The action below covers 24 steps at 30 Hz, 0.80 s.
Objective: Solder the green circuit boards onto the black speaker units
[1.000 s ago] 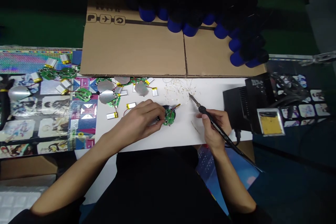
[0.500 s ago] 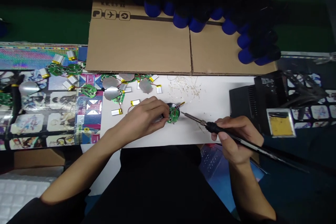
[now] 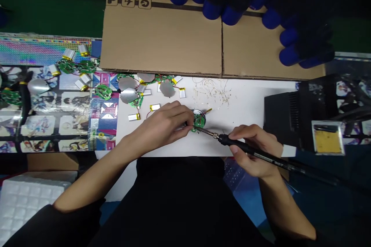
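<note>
My left hand (image 3: 165,123) pinches a small round green circuit board (image 3: 199,120) seated in a black round housing on the white sheet (image 3: 246,104). My right hand (image 3: 255,148) grips a black soldering iron (image 3: 249,149) like a pen. The iron's metal tip touches the lower edge of the board. A yellow-ended wire sticks out from the board's upper right.
Several green boards, silver discs and small silver batteries (image 3: 133,92) lie at the upper left. A cardboard box (image 3: 174,42) with blue-black cylinders (image 3: 292,52) stands behind. A black soldering station (image 3: 292,108) with a yellow sponge (image 3: 327,141) sits right. White foam (image 3: 26,197) lies at bottom left.
My right hand swung the soldering iron from pointing away at the wire scraps down and leftward until its tip met the board. My left hand kept its hold on the board.
</note>
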Motion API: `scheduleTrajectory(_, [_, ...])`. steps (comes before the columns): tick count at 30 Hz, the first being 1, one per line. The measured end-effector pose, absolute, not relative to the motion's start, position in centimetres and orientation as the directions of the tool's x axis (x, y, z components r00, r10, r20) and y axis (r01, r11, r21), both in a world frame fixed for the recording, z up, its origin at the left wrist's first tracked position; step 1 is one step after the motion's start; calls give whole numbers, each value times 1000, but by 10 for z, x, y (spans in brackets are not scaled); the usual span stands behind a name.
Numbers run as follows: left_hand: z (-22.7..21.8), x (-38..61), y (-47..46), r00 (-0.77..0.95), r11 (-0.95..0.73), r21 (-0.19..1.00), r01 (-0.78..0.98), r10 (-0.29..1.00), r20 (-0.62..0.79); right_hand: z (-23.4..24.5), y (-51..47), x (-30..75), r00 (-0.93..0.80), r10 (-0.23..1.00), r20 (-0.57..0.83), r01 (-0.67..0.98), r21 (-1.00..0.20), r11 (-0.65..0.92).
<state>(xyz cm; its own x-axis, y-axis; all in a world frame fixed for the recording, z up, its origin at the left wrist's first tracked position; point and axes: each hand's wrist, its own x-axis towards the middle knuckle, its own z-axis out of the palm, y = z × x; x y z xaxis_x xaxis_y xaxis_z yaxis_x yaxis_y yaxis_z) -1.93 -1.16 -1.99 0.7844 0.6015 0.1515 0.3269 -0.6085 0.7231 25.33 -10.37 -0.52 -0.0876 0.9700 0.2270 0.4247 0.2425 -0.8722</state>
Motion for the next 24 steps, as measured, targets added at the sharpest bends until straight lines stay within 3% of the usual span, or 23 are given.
scheduleTrajectory(13, [-19,-19,-11,783,-618,716,325,601,164,-4,-102,257,-103,964,244,432,-862,264])
scheduleTrajectory(19, [-18,-19,-11,784,-610,722,326,601,154,-6,-105,256,231,897,375,330,-898,290])
scheduleTrajectory(21, [-17,-19,-11,786,-608,724,324,599,152,-7,-107,248,328,874,359,278,-921,274])
scheduleTrajectory(24, [-17,-19,-11,787,-611,723,323,597,153,-13,-110,230,319,902,292,212,-949,233])
